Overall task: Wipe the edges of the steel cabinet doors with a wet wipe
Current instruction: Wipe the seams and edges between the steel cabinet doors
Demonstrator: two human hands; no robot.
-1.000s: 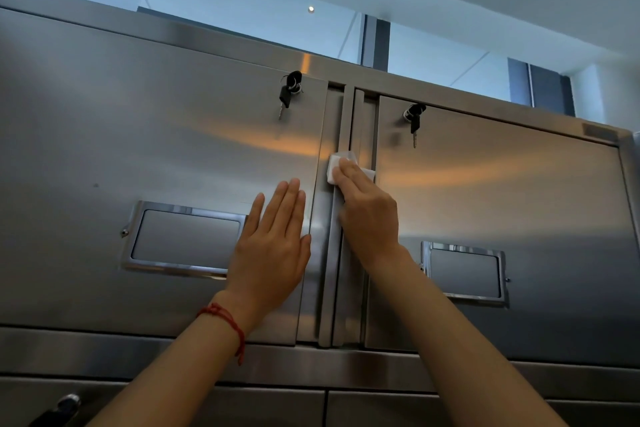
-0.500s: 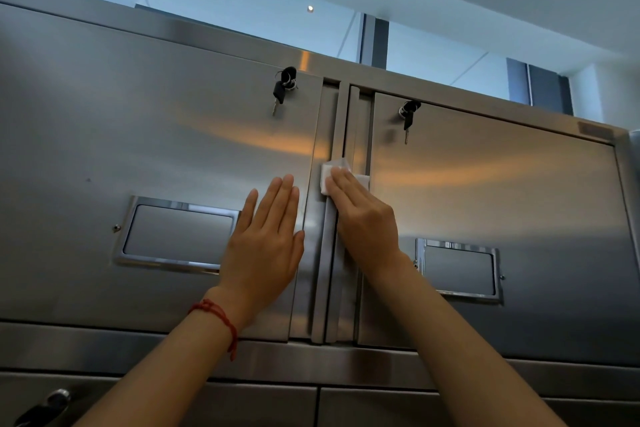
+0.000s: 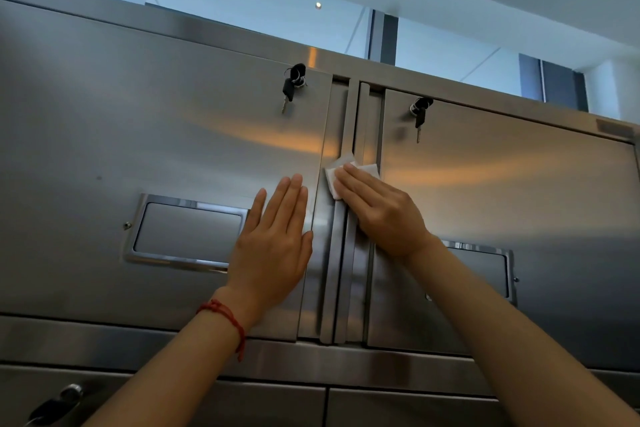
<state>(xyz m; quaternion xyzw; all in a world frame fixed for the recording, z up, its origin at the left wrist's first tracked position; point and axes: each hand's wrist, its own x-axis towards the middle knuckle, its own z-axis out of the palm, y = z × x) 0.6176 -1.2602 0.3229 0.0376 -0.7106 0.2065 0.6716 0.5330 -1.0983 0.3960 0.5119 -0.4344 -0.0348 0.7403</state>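
Observation:
Two steel cabinet doors meet at a vertical seam (image 3: 346,253) in the middle of the view. The left door (image 3: 138,149) and the right door (image 3: 502,201) are both closed. My left hand (image 3: 273,243) lies flat with straight fingers on the left door, beside its inner edge. My right hand (image 3: 381,212) presses a white wet wipe (image 3: 334,177) with straight fingers against the raised edge strips at the seam, about halfway up. Most of the wipe is hidden under my fingers.
A key hangs in the lock of each door, the left key (image 3: 292,84) and the right key (image 3: 419,111). Each door has a recessed handle, the left handle (image 3: 187,232) and the right handle (image 3: 485,271). Lower cabinet doors (image 3: 270,406) sit below a steel rail.
My right hand and the wipe have slid a short way down the seam. My left hand stays flat on the left door.

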